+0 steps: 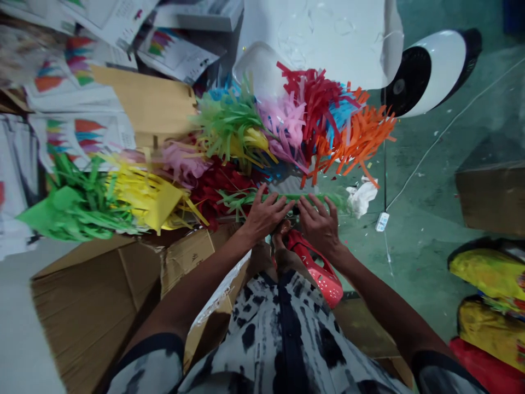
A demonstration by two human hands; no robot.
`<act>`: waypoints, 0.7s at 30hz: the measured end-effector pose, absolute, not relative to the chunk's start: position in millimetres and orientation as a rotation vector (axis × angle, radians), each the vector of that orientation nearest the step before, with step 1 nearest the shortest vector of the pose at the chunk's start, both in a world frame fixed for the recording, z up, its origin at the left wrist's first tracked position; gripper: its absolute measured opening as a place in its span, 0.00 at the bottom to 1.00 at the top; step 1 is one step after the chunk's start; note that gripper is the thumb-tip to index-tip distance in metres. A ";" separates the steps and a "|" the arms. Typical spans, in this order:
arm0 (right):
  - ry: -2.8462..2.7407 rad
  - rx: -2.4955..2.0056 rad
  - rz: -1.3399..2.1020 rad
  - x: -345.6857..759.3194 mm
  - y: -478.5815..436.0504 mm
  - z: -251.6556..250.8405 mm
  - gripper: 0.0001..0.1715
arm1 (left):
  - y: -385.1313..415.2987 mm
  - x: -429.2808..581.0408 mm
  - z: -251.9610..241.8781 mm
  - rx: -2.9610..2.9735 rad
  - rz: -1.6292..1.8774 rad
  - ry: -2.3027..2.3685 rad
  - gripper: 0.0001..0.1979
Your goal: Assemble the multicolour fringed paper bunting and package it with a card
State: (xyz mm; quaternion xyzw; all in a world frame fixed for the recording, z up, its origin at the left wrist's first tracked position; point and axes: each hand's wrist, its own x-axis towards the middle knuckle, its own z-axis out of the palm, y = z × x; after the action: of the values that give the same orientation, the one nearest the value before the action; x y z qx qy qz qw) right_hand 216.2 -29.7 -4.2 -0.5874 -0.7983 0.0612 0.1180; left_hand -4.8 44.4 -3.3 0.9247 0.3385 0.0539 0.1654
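My left hand (266, 210) and my right hand (319, 221) lie side by side on a long green fringed paper strip (299, 197) that runs left to right in front of me. The fingers of both hands curl down over the strip and press on it. Behind the strip is a heap of fringed paper bundles: green (229, 120), pink (287, 123), red (311, 93), orange (361, 134), yellow (143, 191) and dark red (217, 186). A red slipper (320, 268) is just below my right hand.
Cardboard boxes (94, 295) stand at the lower left. Stacks of printed packs (77, 131) fill the upper left. A white fan (430, 68) sits on the green floor at the upper right, with a cable and switch (382, 221). Yellow and red bags (488, 306) lie at right.
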 end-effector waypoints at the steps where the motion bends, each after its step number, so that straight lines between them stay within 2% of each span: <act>1: -2.352 -1.709 0.214 210.6 -27.2 -7.8 0.26 | 44.4 -6.9 -3.5 2.635 0.161 0.958 0.22; 6: -2.363 -1.699 0.228 212.2 -16.3 -16.6 0.23 | 48.6 -45.9 0.1 2.658 0.221 1.014 0.17; 10: -2.353 -1.678 0.193 218.9 -9.6 -15.8 0.18 | 50.6 -76.2 12.0 2.582 0.373 1.248 0.11; 13: -2.354 -1.656 0.180 218.5 -4.8 -17.2 0.15 | 46.2 -65.0 16.5 2.502 0.431 1.399 0.12; 18: -2.408 -1.575 0.136 219.2 1.0 -19.8 0.14 | 44.6 -7.7 -0.3 2.567 0.296 1.055 0.12; 21: -2.432 -1.561 0.136 220.1 2.1 -18.7 0.14 | 51.0 9.2 -11.5 2.579 0.254 1.048 0.10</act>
State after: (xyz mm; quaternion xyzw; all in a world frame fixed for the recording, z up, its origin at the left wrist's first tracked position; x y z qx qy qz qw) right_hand 220.1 2.1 -18.7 -0.5354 -0.8341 0.0467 0.1241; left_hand 9.2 51.0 -11.5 0.9088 0.3694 0.0895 0.1720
